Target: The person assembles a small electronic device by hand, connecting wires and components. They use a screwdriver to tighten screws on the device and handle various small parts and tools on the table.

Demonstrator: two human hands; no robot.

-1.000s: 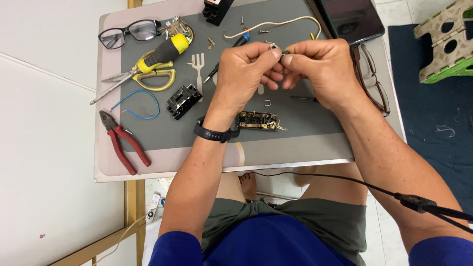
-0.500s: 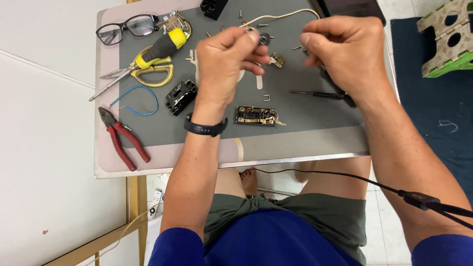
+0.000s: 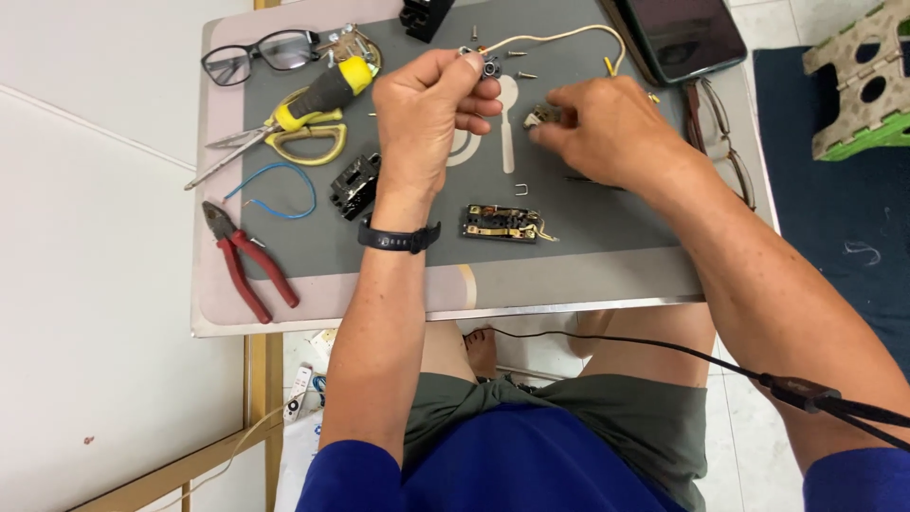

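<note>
The tabletop (image 3: 284,308) carries a grey mat (image 3: 607,228) that covers most of it, with a pale spoon-and-fork outline printed at its middle, partly covered by the hands. At the top right edge a dark tablet (image 3: 687,36) lies cut off by the frame. On the floor to the right stands a green and beige folding stool (image 3: 858,85), also cut off. A yellow-handled screwdriver (image 3: 294,109) lies across yellow scissors (image 3: 303,142) at the mat's upper left, red pliers (image 3: 248,261) rest on the left edge, and black-rimmed glasses (image 3: 261,52) sit at the top left corner. A loop of blue wire (image 3: 275,190) lies beside a black socket part (image 3: 355,185).

The left hand (image 3: 427,114) is raised above the mat, thumb and fingers pressed together in a grip on a small dark terminal piece (image 3: 488,66) at the end of a cream wire (image 3: 569,36). The right hand (image 3: 611,133) rests low on the mat, its fingertips pinching a small metal part (image 3: 545,116) whose shape is hard to make out. Below them lies a brass contact block (image 3: 502,223), apart from both hands, with loose screws (image 3: 521,74) near the top.
</note>
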